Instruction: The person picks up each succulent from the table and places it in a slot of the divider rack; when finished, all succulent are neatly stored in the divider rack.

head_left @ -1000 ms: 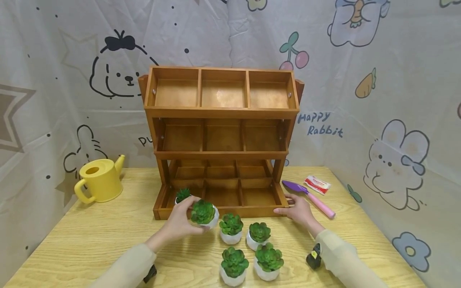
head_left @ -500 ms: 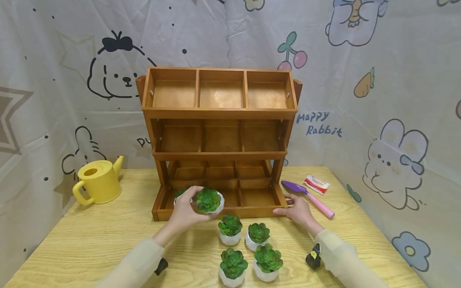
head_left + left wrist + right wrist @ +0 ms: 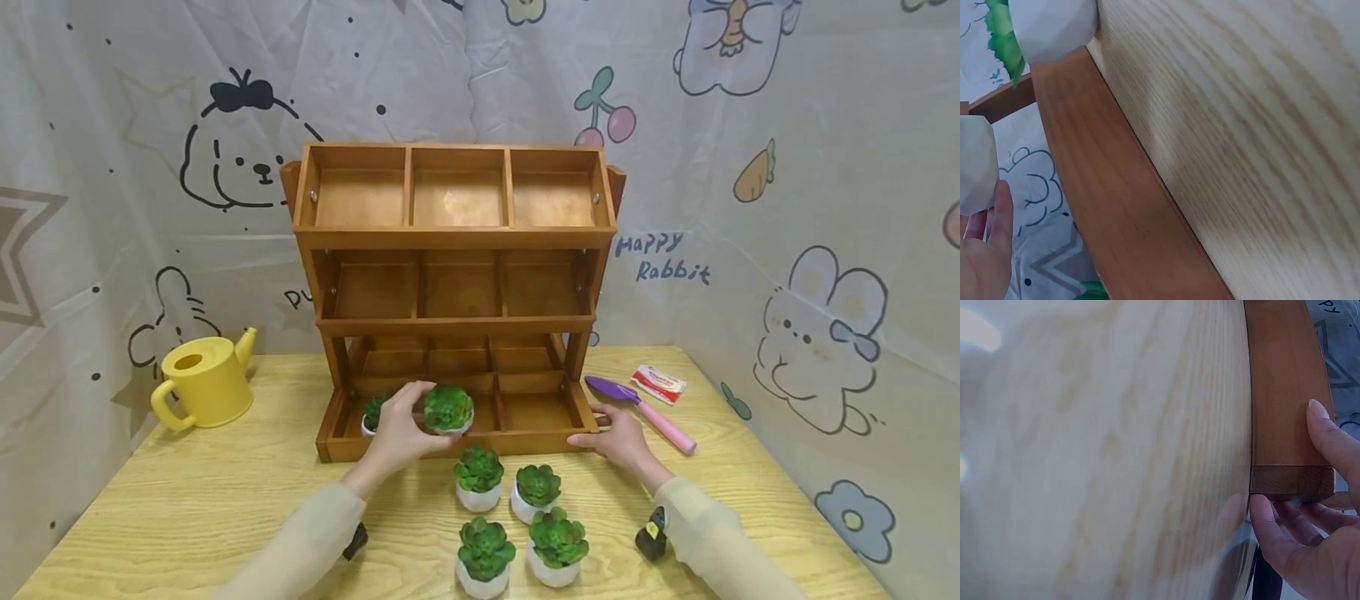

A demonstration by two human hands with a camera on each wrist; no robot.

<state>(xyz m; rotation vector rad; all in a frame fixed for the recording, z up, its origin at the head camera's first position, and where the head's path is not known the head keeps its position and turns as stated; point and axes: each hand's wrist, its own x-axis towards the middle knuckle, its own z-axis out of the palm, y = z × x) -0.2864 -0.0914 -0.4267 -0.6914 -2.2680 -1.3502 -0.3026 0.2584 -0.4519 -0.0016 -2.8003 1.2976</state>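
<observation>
My left hand [image 3: 399,429] holds a small potted succulent [image 3: 448,408] by its white faceted pot [image 3: 975,162], over the middle compartment of the bottom tier of a brown wooden plant shelf [image 3: 453,239]. Another succulent [image 3: 373,408], partly hidden by that hand, sits in the bottom-left compartment. My right hand [image 3: 621,437] grips the shelf's front right corner. In the right wrist view its thumb [image 3: 1329,428] lies along the front board [image 3: 1288,394], with the other fingers bent at the board's end.
Several succulents in white pots, among them one nearest the shelf [image 3: 478,479], stand on the table [image 3: 187,517] in front. A yellow watering can [image 3: 206,382] is at left. At right lie a purple-and-pink trowel [image 3: 663,425] and a red-and-white packet [image 3: 658,384].
My left hand has carried the succulent rightward and up, from in front of the bottom tier to over its middle compartment. The right hand has stayed on the shelf corner.
</observation>
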